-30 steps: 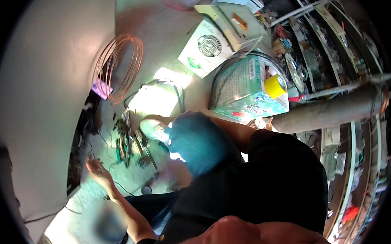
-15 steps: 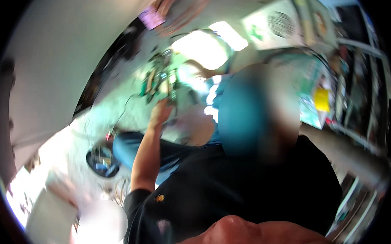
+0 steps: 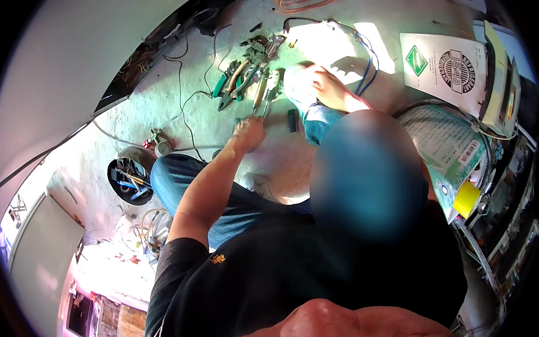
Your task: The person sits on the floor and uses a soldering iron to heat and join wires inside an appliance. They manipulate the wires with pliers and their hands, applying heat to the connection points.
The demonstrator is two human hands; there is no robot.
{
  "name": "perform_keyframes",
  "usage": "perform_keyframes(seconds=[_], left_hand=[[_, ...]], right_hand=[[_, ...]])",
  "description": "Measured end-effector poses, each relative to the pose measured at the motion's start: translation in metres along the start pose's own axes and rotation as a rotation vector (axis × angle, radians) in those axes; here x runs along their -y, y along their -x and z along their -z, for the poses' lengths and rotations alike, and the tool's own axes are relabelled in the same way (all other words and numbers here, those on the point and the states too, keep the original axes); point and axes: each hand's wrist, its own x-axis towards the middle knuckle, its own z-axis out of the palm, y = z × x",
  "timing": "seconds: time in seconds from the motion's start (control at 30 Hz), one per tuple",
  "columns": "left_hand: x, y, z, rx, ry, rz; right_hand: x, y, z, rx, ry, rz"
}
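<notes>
Well, nearest to me the black shirt (image 3: 277,276) fills the lower part of the view, with a leg in blue jeans (image 3: 189,180) bent beyond it. Past the knee, the left hand (image 3: 249,134) reaches down near the floor, its fingers at the far ends of two thin shafts. These belong to the amber-handled screwdriver (image 3: 260,93) and the darker-handled screwdriver (image 3: 271,95), lying side by side on the floor, handles away from me. Whether the fingers have closed on either shaft, I can't make out.

To handle one well, I'd pinch a single shaft between thumb and forefinger and lift it before turning, so its handle doesn't drag the neighbour or the green-handled pliers (image 3: 218,86) close by. So thin a shaft may swivel in a loose pinch; I judge a hold nearer the handle steadier.

Farther out, the right hand (image 3: 328,87) lies over the pale shoe (image 3: 296,80); how tightly its fingers curl is unclear to me. I'd let it rest as a brace. Beyond come the blue cable (image 3: 368,68), the white carton (image 3: 416,75) with its round black mark, and copper tubing (image 3: 305,2) at the upper edge.
</notes>
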Motion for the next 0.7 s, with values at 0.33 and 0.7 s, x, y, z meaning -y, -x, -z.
perform_keyframes(seconds=[0.33,0.7], left_hand=[[0.029,0.040,0.045,-0.269,0.258,0.016],[0.023,0.025,0.072,-0.290,0.265,0.054]], right_hand=[[-0.011,-0.112,-0.042,0.386,0.092,-0.130],[0.051,-0.088,0.047,0.123,-0.116,-0.035]])
